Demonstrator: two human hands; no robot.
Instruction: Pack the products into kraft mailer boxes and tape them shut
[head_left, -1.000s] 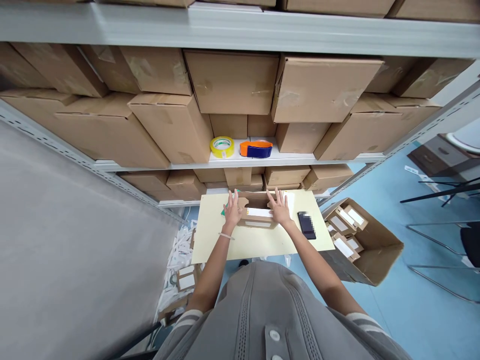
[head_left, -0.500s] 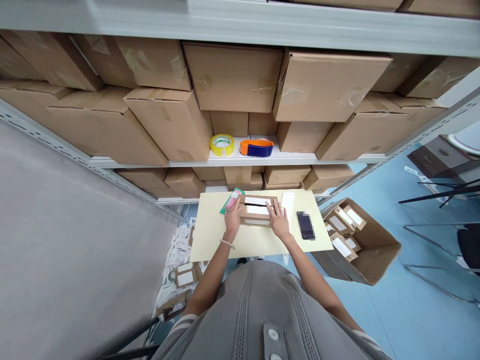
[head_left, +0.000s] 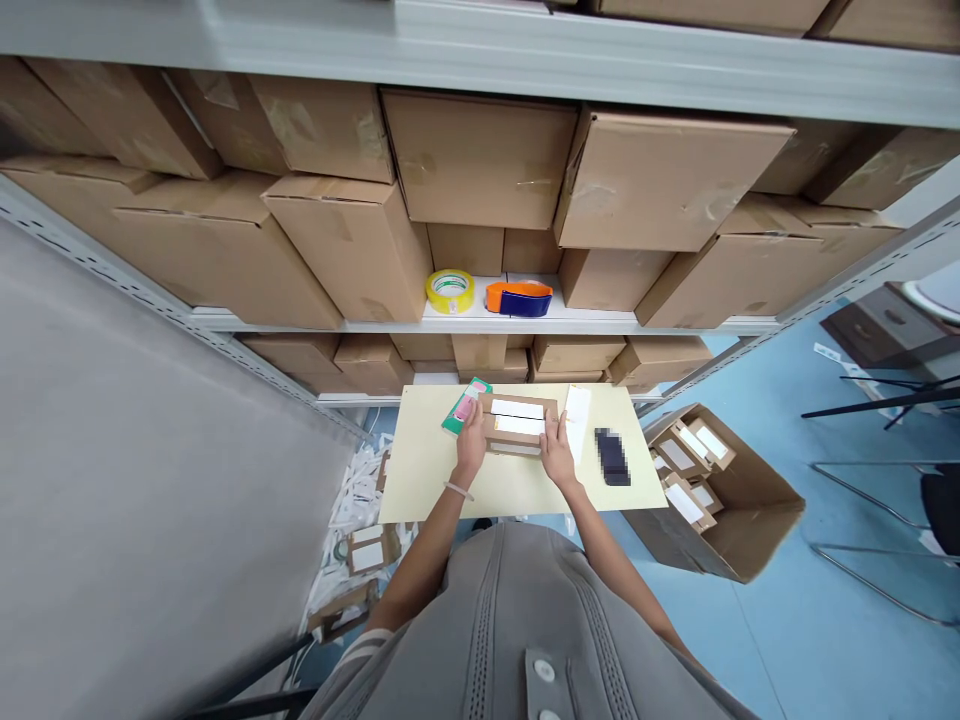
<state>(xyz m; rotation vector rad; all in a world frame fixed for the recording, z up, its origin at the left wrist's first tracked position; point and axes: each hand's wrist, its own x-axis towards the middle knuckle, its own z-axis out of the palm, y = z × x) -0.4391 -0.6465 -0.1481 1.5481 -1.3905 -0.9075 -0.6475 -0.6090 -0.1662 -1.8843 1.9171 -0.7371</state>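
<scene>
A small brown cardboard box (head_left: 518, 436) with white labels on top lies on the pale yellow tabletop (head_left: 427, 490). Its two top flaps meet at a thin dark seam. My left hand (head_left: 471, 443) grips the box's left side, and a light bracelet circles that wrist. On the opposite side, my right hand (head_left: 556, 452) holds the right end, fingers along the edge. Just behind my left fingers lies a green and pink packet (head_left: 462, 407). A white sheet (head_left: 577, 418) lies right of the box, followed by a dark phone (head_left: 613, 457), which is pixelated.
Shelves (head_left: 375, 327) of cardboard cartons rise behind the table. One shelf bears yellow tape (head_left: 450, 291) and an orange-and-blue band (head_left: 519, 299). A large open carton (head_left: 757, 500) with small labelled boxes stands right. White scraps (head_left: 352, 510) and boxes lie on the left floor.
The dark gap between the box's flaps has narrowed to a thin line. My right hand has moved from the top of the box to its right end.
</scene>
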